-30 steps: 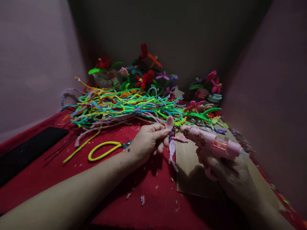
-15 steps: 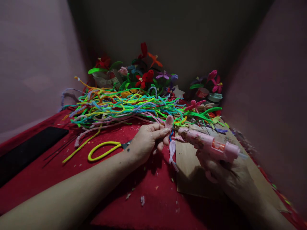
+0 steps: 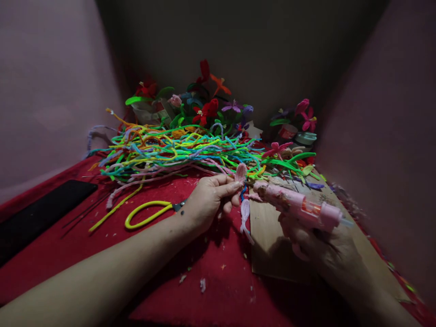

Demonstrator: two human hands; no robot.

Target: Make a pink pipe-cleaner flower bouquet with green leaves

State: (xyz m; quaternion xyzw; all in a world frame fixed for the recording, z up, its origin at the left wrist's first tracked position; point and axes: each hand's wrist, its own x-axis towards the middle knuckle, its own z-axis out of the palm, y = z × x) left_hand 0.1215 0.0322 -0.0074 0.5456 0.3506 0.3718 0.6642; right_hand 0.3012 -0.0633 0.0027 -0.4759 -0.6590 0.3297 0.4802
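Between thumb and fingers, my left hand [image 3: 214,197] pinches a small pink fuzzy petal [image 3: 240,173] that stands upright. My right hand [image 3: 316,240] is wrapped round the handle of a pink hot glue gun [image 3: 296,202], whose stained nozzle points left toward the petal, a short gap away. A clear glue stick pokes out of the gun's back end. Just below my left fingertips lies a pale lilac pipe-cleaner loop [image 3: 244,215]. Yellow-handled scissors [image 3: 148,215] rest beside my left wrist, their blades partly hidden behind it.
A big heap of coloured pipe cleaners [image 3: 177,150] spreads across the red cloth [image 3: 200,254]. Finished pipe-cleaner flowers [image 3: 206,111] stand behind it. A wooden board [image 3: 269,254] lies under the glue gun, and a black flat object [image 3: 44,206] sits at left.
Almost nothing differs. The glue gun's back end has shifted very slightly to the right; my left hand and the petal stay in place.
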